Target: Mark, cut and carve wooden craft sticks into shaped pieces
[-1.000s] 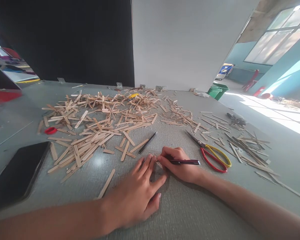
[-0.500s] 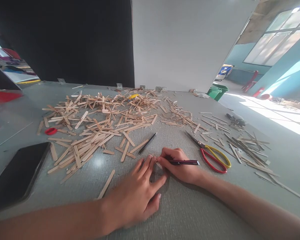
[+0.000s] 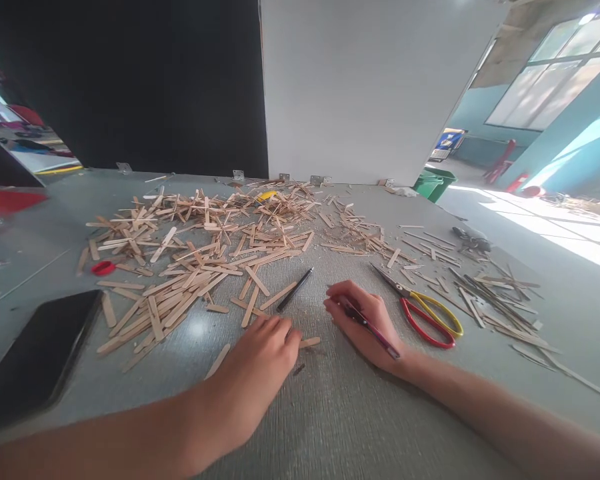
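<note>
My right hand (image 3: pixel 364 320) is curled around a slim dark pen (image 3: pixel 377 337), whose back end points toward my wrist. Its tip is mostly hidden by the fingers. My left hand (image 3: pixel 265 357) is closed low over the table, with one end of a wooden craft stick (image 3: pixel 310 342) showing past its fingers. A small dark scrap (image 3: pixel 300 369) lies just below that stick. Beyond the hands rests a second dark pen-like tool (image 3: pixel 296 289) with a pale tip. Scissors (image 3: pixel 425 310) with one red and one yellow handle lie right of my right hand.
A wide heap of craft sticks (image 3: pixel 180 287) covers the middle and left of the table. Thin strips (image 3: pixel 500 307) lie at the right. A phone (image 3: pixel 35 353), a red ring (image 3: pixel 103 267) and a loose stick (image 3: pixel 218 360) are at the left. Panels (image 3: pixel 340 93) rise behind.
My left hand has drawn back to the left and closed around the craft stick. My right hand has moved apart from it, and the pen has tilted, its back end dropping.
</note>
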A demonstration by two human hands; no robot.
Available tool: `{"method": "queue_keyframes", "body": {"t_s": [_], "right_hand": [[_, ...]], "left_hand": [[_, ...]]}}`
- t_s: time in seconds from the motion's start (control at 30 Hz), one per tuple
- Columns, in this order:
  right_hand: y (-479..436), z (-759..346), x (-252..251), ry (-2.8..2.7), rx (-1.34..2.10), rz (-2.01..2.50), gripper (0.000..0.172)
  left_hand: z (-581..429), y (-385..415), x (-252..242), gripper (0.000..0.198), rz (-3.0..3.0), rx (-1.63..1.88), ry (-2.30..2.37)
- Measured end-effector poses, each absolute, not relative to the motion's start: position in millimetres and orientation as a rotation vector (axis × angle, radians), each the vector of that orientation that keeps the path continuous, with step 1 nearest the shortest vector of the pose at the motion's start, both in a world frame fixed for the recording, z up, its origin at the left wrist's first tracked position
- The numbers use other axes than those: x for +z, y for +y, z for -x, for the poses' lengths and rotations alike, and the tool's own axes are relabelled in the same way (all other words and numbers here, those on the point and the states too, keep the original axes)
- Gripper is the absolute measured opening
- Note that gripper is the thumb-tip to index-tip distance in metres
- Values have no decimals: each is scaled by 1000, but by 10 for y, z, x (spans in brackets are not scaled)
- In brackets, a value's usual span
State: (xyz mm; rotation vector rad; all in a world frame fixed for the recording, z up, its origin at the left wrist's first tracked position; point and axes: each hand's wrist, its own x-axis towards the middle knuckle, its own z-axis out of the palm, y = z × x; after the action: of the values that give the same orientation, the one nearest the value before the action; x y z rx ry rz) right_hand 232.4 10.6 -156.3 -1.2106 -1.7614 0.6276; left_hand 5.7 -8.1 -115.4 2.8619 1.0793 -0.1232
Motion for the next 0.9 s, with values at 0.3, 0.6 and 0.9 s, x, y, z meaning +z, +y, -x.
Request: {"method": "queue_keyframes", "body": {"t_s": [0.3,0.6,0.9], "right_hand": [[133,-2290,-1615,-1640,683,1170,19],[103,-2306,-1597,-1694,679,1199,18],[105,-2313,-1624,-1699,682,1199,19]], "left_hand": [[82,-80,-1133,12,-2239,178,1023],[-72,-244,-413,74,-1360,985,855],[-81,-427,-421,70,-1381,1096,858]]}}
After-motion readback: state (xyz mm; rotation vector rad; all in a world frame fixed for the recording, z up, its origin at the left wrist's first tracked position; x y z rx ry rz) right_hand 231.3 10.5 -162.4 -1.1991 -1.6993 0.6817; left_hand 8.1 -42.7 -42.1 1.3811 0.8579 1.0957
